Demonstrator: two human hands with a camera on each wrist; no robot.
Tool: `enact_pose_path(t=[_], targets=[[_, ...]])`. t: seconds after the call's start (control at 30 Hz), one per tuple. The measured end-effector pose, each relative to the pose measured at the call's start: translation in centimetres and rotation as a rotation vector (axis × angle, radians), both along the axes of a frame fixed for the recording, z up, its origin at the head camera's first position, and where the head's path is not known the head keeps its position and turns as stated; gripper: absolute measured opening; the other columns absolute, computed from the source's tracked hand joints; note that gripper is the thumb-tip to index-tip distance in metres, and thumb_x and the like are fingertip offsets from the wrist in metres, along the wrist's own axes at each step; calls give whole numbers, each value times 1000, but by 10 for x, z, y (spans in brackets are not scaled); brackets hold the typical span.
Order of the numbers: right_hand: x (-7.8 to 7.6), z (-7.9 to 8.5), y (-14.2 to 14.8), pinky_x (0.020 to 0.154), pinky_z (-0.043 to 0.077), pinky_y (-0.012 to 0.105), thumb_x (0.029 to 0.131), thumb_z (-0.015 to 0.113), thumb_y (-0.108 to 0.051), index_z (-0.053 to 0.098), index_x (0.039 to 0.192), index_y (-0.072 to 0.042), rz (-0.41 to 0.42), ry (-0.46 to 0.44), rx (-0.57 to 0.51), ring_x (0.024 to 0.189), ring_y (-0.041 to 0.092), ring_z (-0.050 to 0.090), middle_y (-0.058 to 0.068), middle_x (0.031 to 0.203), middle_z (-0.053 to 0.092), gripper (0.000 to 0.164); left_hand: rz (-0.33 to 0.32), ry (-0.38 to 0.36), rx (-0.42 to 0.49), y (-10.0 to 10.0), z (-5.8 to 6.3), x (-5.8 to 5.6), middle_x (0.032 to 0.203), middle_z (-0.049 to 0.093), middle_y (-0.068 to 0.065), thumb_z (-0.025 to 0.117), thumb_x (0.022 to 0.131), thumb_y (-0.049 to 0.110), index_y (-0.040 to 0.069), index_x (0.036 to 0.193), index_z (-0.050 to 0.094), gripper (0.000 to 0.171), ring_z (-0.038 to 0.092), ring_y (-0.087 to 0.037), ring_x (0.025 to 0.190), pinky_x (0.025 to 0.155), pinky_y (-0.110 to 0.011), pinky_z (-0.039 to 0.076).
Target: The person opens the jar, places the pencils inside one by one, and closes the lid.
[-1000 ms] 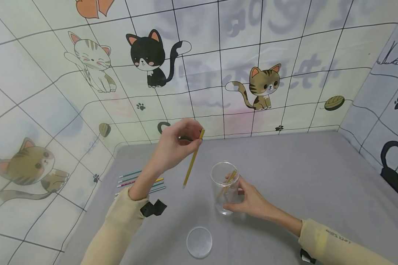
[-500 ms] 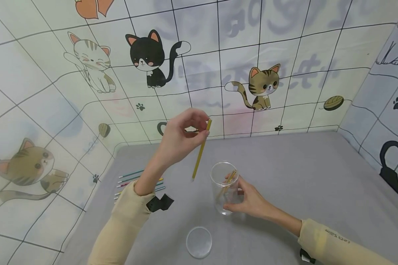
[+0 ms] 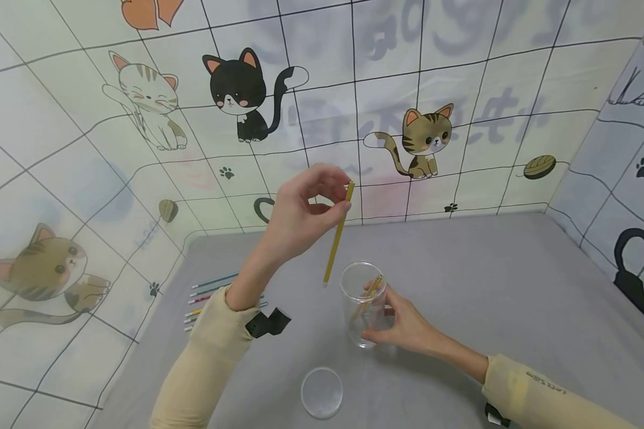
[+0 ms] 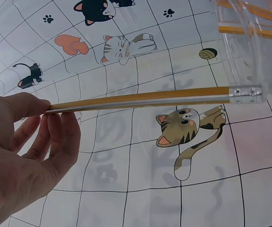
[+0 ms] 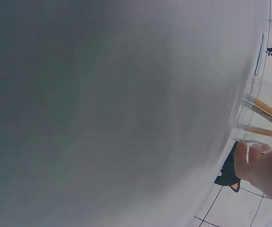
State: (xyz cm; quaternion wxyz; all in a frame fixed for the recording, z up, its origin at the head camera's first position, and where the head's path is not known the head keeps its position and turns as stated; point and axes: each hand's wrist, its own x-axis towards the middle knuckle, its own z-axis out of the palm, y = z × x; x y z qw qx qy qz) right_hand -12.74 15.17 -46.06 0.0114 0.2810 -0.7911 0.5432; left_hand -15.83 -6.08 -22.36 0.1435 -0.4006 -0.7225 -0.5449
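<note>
My left hand pinches a yellow pencil near its upper end, above and left of a clear glass jar. The pencil slants down, its lower tip just short of the jar's rim. In the left wrist view, a silver band marks the far end of this pencil. My right hand grips the jar from the right as it stands upright. Inside the jar lean a few yellow pencils, seen through the glass in the right wrist view.
Several pencils, mostly teal with a red and a yellow one, lie at the left, partly behind my left sleeve. A round clear lid lies in front of the jar on the grey table. Cat-print cloth walls surround the table.
My left hand has moved right and upward with the pencil, bringing its lower tip closer to the jar's rim. The right hand, jar and lid have stayed in place.
</note>
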Motion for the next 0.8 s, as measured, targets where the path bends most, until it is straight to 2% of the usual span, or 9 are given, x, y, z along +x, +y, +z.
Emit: enact_pose_path(t=[0.5, 0.8], targets=[[0, -1, 0, 90, 53, 36, 73, 90, -23, 48, 137, -6, 1, -9, 2, 107, 19, 62, -3, 123, 61, 78, -35, -18, 87, 18, 5, -1, 88, 61, -16, 65, 84, -15, -6, 109, 60, 27, 64, -22, 79, 69, -40, 59], [-1, -1, 0, 89, 54, 36, 74, 90, -22, 49, 136, -5, 8, 11, 0, 106, 19, 62, -2, 122, 61, 77, 12, -23, 63, 25, -4, -2, 88, 62, -15, 66, 85, -14, -4, 110, 60, 27, 64, -19, 80, 71, -35, 59]])
